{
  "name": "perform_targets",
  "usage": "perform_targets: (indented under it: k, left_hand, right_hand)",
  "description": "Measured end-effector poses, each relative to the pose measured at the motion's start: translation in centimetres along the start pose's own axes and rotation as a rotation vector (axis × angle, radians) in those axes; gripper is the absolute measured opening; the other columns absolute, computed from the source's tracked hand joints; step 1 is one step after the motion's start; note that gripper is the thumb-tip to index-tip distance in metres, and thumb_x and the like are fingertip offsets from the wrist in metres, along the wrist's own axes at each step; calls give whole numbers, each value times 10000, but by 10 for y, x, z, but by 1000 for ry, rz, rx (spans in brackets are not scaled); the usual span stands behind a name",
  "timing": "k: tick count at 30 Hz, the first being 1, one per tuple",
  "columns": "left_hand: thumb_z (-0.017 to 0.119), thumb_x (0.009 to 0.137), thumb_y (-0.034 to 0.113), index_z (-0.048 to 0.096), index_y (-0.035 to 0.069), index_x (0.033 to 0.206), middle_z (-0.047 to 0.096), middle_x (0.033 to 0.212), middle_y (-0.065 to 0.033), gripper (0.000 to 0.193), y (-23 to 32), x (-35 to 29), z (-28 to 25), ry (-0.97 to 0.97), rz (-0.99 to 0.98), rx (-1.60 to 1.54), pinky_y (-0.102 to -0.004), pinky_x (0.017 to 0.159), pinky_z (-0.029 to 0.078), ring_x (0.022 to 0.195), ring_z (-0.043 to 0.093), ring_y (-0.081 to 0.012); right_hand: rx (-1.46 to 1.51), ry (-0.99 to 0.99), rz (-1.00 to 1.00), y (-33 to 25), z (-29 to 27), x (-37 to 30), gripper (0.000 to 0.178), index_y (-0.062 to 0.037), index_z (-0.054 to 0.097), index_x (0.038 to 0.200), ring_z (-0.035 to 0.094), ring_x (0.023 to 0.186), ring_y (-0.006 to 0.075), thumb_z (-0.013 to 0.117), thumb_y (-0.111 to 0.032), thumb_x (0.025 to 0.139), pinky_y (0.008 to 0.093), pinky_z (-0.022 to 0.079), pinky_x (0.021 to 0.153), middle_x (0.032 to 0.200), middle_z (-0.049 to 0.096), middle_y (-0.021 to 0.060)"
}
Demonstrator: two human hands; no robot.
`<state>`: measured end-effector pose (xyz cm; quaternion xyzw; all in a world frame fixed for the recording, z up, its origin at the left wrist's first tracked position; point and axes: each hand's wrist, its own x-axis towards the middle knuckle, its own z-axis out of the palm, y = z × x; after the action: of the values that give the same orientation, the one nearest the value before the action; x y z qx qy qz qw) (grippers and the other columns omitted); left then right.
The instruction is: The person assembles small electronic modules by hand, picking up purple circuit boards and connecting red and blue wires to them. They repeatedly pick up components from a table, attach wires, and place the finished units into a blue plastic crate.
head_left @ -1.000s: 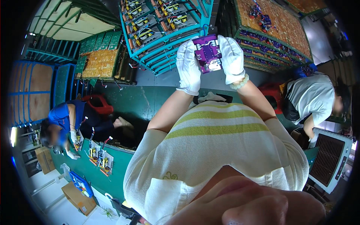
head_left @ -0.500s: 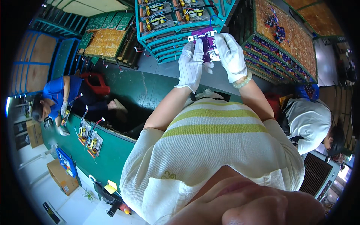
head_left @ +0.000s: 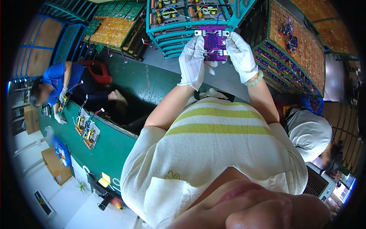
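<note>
Between my two gloved hands is a purple circuit board with several silvery transistor-like parts along its left and right edges. My left hand, in a white striped glove, pinches the left edge. My right hand, gloved in white too, grips the opposite edge. The board's flat face is turned up into view, held up in front of the teal rack. A blue wire shows by its upper edge. Some fingertips are hidden behind the board.
Assembled circuit boards lie on the teal rack. At right stands a stack of trays with more purple boards. On the left, a person in blue works at a green table bearing board assemblies. Another person bends at right.
The purple board has turned from a tilted position to a squarer one, so more of its face shows. My hands have shifted slightly with it. The person at right has bent lower.
</note>
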<state>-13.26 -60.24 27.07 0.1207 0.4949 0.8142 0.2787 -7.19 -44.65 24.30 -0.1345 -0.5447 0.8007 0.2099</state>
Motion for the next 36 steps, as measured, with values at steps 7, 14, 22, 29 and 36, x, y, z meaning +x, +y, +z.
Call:
perform_targets:
  k: [7,14,22,29,36]
  left_hand:
    - [502,968,325,593,15,1023,599,712,-27,328,-6,7,5,135,-6,137,-211,371,414,466,536,-81]
    - [521,968,308,624,93,941,536,638,26,240,-9,17,6,22,-146,23,-199,344,332,409,438,-54]
    - [453,981,242,554,112,1136,556,662,-20,226,-24,36,-8,-323,-577,-670,-215,314,329,364,411,-96]
    - [520,950,263,558,122,1205,643,745,-86,293,-50,54,-35,-859,-711,-1216,-306,396,442,444,542,-160]
    - [492,968,309,617,170,1097,560,617,-25,227,-21,42,-16,-294,-757,-1047,-255,316,350,376,464,-129]
  right_hand:
    - [-177,23,-26,5,4,-10,272,-55,571,1173,567,738,39,556,-30,902,211,472,531,959,620,-1]
    - [-993,67,-714,-34,3,-4,351,-18,550,1200,607,874,219,615,-113,868,309,477,822,1010,631,114]
    - [-79,-25,230,60,-42,-18,308,-22,573,1131,586,707,123,503,-279,977,272,489,635,866,631,30]
    - [-183,-122,174,-4,-19,-46,163,-53,581,846,466,519,52,572,-190,936,224,391,469,605,494,-30]
    - [-608,-45,295,-37,-7,-58,155,-64,602,887,427,520,38,582,-212,927,199,327,491,602,477,-46]
